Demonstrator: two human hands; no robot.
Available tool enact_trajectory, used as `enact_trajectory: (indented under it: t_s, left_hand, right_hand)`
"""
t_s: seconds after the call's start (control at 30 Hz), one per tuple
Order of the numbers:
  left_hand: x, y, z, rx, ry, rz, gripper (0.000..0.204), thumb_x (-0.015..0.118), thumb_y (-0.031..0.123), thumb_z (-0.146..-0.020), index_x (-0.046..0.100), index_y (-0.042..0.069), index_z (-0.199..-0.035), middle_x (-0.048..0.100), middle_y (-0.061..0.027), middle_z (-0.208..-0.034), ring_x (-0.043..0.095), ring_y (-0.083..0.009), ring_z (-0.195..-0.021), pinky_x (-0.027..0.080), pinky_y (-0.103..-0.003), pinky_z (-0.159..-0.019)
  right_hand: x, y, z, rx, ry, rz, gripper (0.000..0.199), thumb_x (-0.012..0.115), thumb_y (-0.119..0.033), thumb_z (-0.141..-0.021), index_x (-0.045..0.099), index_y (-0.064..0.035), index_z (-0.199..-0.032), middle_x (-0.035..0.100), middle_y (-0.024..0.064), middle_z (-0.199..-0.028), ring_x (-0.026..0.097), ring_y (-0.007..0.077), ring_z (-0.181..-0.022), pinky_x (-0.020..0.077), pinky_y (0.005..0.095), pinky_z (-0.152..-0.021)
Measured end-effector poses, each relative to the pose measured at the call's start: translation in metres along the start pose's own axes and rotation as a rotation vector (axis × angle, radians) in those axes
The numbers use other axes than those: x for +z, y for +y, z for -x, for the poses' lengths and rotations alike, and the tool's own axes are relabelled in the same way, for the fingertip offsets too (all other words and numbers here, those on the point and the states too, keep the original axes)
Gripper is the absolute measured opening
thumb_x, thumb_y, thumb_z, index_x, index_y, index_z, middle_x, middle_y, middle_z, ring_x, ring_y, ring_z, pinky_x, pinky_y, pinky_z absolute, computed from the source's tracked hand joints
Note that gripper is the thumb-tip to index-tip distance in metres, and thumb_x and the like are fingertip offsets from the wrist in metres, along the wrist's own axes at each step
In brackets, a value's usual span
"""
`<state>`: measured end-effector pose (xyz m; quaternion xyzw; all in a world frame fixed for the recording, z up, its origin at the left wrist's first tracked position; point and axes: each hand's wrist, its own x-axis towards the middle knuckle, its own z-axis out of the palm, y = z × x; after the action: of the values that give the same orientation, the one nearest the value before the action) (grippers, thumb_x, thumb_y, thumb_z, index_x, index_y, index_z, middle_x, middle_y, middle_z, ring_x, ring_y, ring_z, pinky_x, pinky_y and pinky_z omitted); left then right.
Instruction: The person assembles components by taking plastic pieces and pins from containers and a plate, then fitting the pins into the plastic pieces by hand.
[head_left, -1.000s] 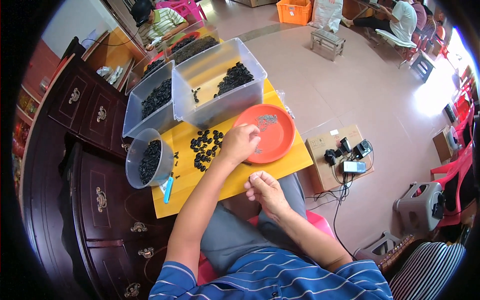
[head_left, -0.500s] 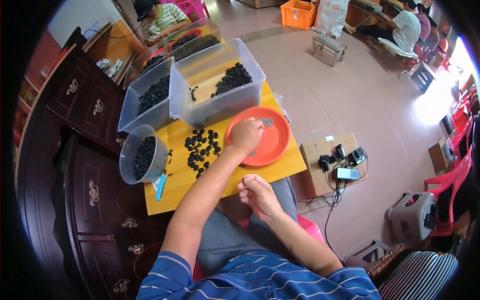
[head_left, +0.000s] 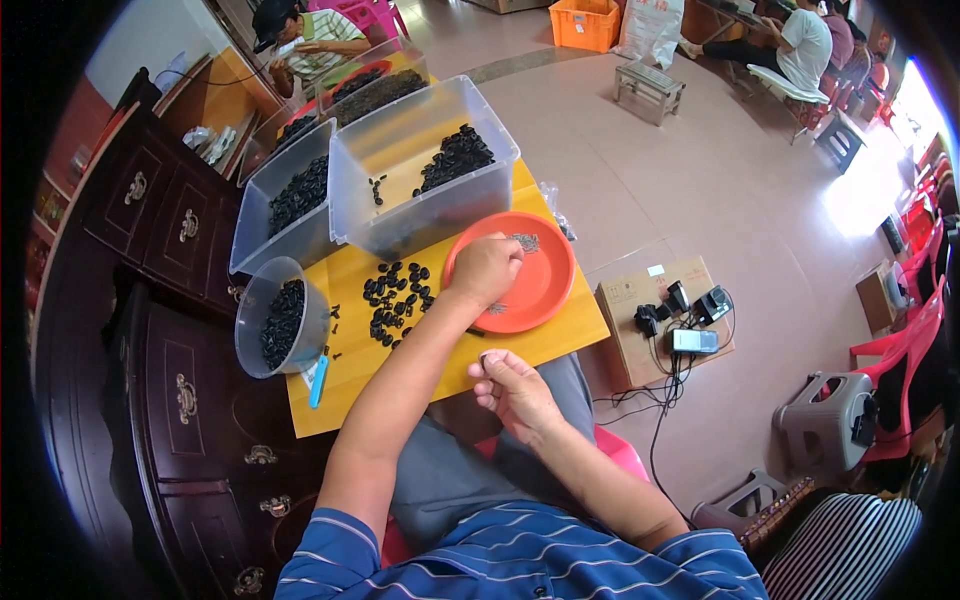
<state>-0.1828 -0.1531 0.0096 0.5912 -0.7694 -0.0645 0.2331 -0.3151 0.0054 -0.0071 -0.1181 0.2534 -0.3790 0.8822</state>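
Over the orange-red plate [head_left: 548, 290] my left hand [head_left: 487, 270] bends down, its fingers drawn together at a small heap of thin grey metal pieces [head_left: 525, 242]. Whether it pinches one of them is hidden. Lower, above my lap at the table's front edge, my right hand [head_left: 515, 392] holds a small dark piece [head_left: 485, 360] between thumb and forefinger. Left of the plate, several black oval plastic parts [head_left: 385, 295] lie loose on the yellow tabletop [head_left: 440, 378]. A few more grey pieces [head_left: 497, 309] rest low on the plate, by my left wrist.
Clear bins [head_left: 425, 210] of black parts stand behind the plate, and a clear round tub [head_left: 300, 320] stands at the left beside a blue-handled cutter [head_left: 319, 380]. A cardboard box [head_left: 620, 350] with cabled devices sits at the right. Another person [head_left: 325, 40] sits across the table.
The view has shifted slightly. My left hand stays at the grey heap and my right hand still holds the dark piece. Across the table, the person has raised a hand toward the head.
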Motion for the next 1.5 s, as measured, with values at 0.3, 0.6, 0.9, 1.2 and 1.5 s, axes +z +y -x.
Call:
enact_trajectory:
  t_s: [0.3,0.6,0.9,1.2,1.5]
  left_hand:
    - [-0.009,0.003,-0.008,0.021,-0.084,-0.111,0.008,0.073,0.019,-0.081,0.075,0.012,-0.083,0.069,-0.0105,-0.087,0.069,-0.0313,-0.086,0.054,-0.045,-0.078]
    - [-0.012,-0.009,-0.009,-0.074,-0.129,-0.018,0.009,0.069,0.017,-0.083,0.076,0.012,-0.086,0.071,-0.0118,-0.094,0.069,-0.0323,-0.091,0.054,-0.047,-0.080]
    - [-0.012,0.001,-0.013,0.141,-0.157,-0.166,0.007,0.069,0.016,-0.081,0.074,0.012,-0.084,0.070,-0.0096,-0.089,0.069,-0.0315,-0.087,0.055,-0.046,-0.076]
    - [-0.013,0.020,-0.024,0.222,-0.378,-0.432,0.016,0.063,0.009,-0.076,0.073,0.003,-0.088,0.074,-0.0181,-0.096,0.072,-0.0347,-0.093,0.058,-0.047,-0.079]
    - [-0.069,0.035,0.032,0.107,-0.117,-0.042,0.012,0.062,0.012,-0.078,0.061,0.003,-0.085,0.069,-0.0181,-0.086,0.068,-0.0390,-0.083,0.054,-0.053,-0.073]
  right_hand:
    - [0.000,-0.002,0.000,0.016,-0.001,-0.030,0.011,0.060,-0.021,-0.104,0.061,-0.0112,-0.107,0.071,0.0023,-0.098,0.067,0.0076,-0.075,0.0568,0.0219,-0.068]
    - [-0.001,-0.001,-0.001,0.021,-0.004,-0.032,0.011,0.059,-0.021,-0.104,0.060,-0.0110,-0.109,0.071,0.0023,-0.099,0.067,0.0073,-0.076,0.0567,0.0218,-0.068]
    - [-0.005,-0.005,-0.002,0.043,-0.049,-0.069,0.012,0.060,-0.021,-0.104,0.060,-0.0104,-0.110,0.071,0.0029,-0.100,0.067,0.0079,-0.077,0.0576,0.0222,-0.069]
    - [0.001,-0.009,0.002,0.062,-0.019,-0.022,0.007,0.059,-0.020,-0.104,0.061,-0.0127,-0.105,0.071,0.0021,-0.098,0.067,0.0091,-0.077,0.0580,0.0253,-0.070]
    - [0.014,-0.005,0.006,-0.118,0.107,0.202,0.013,0.063,-0.021,-0.102,0.062,-0.0102,-0.109,0.068,0.0012,-0.090,0.063,0.0098,-0.069,0.0524,0.0232,-0.064]
